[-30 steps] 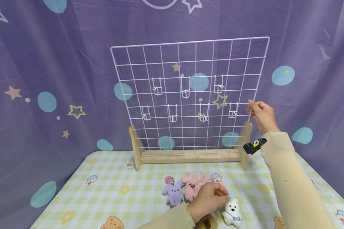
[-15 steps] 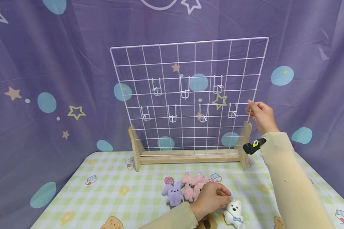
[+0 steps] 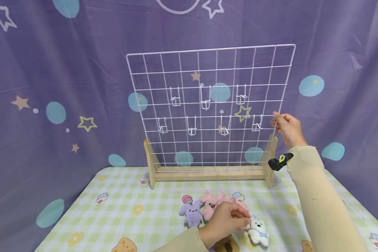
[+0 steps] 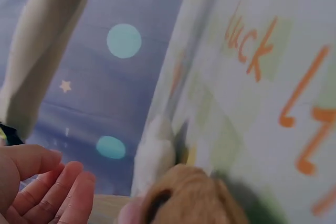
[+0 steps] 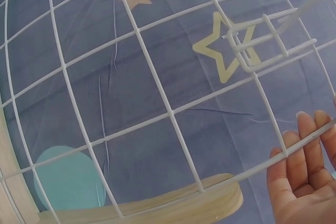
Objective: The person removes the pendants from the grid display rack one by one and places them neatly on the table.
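My right hand [image 3: 289, 129] grips the right edge of a white wire grid panel [image 3: 216, 70], its fingers and thumb around the edge wire in the right wrist view. My left hand [image 3: 228, 220] hovers low over a group of small plush toys, fingers loosely bent; the left wrist view shows nothing between its thumb and fingertips. Just right of it lies a white bear plush [image 3: 258, 231] with a blue bow. Behind and partly under the hand are pink plush toys [image 3: 209, 210] and a brown plush [image 4: 191, 195]. A purple bunny plush [image 3: 193, 213] lies to their left.
Several white wire hooks [image 3: 205, 103] hang in two rows on the grid. A wooden stand [image 3: 209, 175] holds the panel upright at the back of the checked tablecloth [image 3: 119, 210]. A purple curtain [image 3: 66, 87] hangs behind.
The white bear stood nearly upright by my left fingertips; now it leans over and the fingers are off it. My left hand has drawn slightly left. My right hand stays on the grid.
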`<state>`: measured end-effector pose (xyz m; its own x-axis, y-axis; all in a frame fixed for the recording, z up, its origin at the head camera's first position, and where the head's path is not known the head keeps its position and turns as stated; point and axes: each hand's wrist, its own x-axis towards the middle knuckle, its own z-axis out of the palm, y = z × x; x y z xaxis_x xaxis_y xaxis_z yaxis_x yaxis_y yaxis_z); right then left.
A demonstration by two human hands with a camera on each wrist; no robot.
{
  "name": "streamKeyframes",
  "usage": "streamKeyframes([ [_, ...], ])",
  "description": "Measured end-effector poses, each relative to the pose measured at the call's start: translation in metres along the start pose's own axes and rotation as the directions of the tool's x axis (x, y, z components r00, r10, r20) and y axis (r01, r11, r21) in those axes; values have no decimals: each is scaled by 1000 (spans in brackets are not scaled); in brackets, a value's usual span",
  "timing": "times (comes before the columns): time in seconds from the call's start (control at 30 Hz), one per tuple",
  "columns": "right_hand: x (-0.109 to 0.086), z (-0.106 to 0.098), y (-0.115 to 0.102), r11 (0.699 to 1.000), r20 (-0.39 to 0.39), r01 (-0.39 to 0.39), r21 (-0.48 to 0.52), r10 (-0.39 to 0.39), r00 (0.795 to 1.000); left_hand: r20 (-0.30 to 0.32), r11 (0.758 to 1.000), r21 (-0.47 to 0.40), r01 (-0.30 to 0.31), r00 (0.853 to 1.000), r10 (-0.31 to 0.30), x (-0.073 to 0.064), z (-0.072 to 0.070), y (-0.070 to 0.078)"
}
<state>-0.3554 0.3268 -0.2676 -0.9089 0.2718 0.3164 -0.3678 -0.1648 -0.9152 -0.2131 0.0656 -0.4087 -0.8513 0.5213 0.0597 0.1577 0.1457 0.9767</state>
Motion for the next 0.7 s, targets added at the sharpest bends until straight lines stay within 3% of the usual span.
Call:
streamKeyframes([
  [0.23,8,-10,-2,1000,5,6,-26,-6,1000,-31,998,23,-67,997,67,-19,-31,3],
  [0.43,9,-16,-1,985,-13,55,-165,-58,998,-9,983,110,-145,989,147,-32,-70,2],
  [0.53,6,-23,1,941,8,99,-324,-102,995,-16,972,176,-155,987,161,-36,-91,3],
  [0.7,1,-38,4,793,35,141,-593,-149,988,-89,966,244,-89,989,114,-42,-127,4],
])
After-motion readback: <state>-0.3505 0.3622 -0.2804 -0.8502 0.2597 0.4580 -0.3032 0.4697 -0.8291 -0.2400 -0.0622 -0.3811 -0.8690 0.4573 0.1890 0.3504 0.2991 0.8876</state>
